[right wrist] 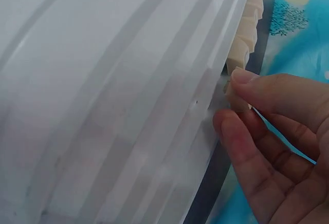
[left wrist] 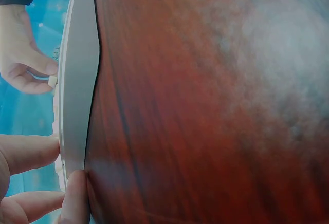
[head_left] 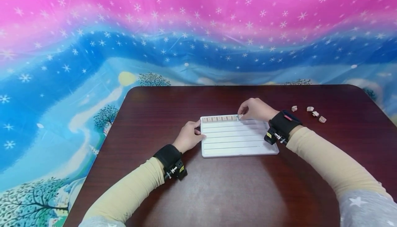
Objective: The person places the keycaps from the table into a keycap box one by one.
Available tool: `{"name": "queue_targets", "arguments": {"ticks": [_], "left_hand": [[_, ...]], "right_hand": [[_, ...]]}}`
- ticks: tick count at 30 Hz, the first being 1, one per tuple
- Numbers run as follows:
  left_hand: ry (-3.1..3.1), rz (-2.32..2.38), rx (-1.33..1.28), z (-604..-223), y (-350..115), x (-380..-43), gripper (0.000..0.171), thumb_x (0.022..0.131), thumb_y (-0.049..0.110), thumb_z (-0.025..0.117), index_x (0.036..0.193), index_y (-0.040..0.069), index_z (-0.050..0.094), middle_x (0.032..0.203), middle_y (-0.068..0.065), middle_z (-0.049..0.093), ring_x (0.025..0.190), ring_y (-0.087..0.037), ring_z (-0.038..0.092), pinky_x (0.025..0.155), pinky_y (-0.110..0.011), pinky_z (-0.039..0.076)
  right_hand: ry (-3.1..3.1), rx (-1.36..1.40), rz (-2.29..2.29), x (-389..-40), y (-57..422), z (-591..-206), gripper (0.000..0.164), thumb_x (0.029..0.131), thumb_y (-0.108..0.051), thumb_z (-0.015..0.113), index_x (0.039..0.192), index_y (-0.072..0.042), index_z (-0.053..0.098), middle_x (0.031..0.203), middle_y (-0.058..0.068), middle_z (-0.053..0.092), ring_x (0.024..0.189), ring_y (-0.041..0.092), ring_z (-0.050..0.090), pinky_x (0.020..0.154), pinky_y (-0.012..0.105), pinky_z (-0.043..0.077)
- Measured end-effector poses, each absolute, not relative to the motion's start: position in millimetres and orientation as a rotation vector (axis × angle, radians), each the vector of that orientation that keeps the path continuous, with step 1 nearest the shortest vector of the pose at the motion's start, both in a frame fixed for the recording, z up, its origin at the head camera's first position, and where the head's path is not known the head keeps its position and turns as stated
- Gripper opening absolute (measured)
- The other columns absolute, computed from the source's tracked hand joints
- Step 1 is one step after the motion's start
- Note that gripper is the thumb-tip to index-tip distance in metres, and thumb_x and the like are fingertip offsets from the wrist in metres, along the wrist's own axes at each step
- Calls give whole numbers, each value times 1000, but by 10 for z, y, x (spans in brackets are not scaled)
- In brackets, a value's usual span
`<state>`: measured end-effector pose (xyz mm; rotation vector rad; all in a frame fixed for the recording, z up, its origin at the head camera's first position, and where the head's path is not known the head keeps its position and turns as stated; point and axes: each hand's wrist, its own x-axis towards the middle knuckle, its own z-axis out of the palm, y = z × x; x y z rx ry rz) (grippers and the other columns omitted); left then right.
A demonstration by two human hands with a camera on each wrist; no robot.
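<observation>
Toward the far edge of the desk (head_left: 229,189): one white board (head_left: 234,148), ridged across its width, its long sides roughly in line with that edge.
Left hand (head_left: 187,135): fingers a little bent and parted, bracketing the board's left edge in a light hold; nothing else is in it.
Right hand (head_left: 255,110): thumb and finger nearly together, pinching one held piece (right wrist: 237,100) at the board's far side, just beside the end of the row.
Setting it down: judging by the row, the held piece should go in square to its neighbour and face the same way; a tilt on landing would likely leave the line crooked.
Pinch: best kept to the fingertips, with the remaining fingers lifted clear so that the finished part of the row is not nudged.
Steadying: the left hand would do well to bear on the board just enough to stop it sliding, without raising its corner.
Row pieces (head_left: 219,119): seven by count, beige, side by side along the board's far side from its left end.
Piece in the pinch: one.
Loose pieces (head_left: 315,113): four, scattered toward the desk's far right corner, well apart from the board.
All pieces in view: twelve.
Black wrist straps (head_left: 168,156): two, one on each arm.
</observation>
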<state>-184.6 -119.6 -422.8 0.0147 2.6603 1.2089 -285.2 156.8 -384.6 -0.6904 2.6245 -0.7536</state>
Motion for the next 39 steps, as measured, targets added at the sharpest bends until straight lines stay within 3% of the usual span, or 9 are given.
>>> {"name": "queue_targets", "arguments": {"ticks": [21,39], "left_hand": [[2646,1232,17,-4220,-1191,-1842,71,93,7,76,154,-1,42,141,-20,51,100,-22,62,81,-31,50],[2627,1238,28,-4218,-1200,-1840,71,94,9,75,156,1,39,144,-20,49,102,-22,62,82,-32,50]], "right_hand": [[2659,-766,-695,-2875,1494,-3907,15,82,0,83,95,-4,76,86,3,69,84,22,61,82,41,50],[2648,-787,-692,-2816,1532,-3818,32,82,2,83,114,0,76,101,9,72,93,25,64,86,43,53]]}}
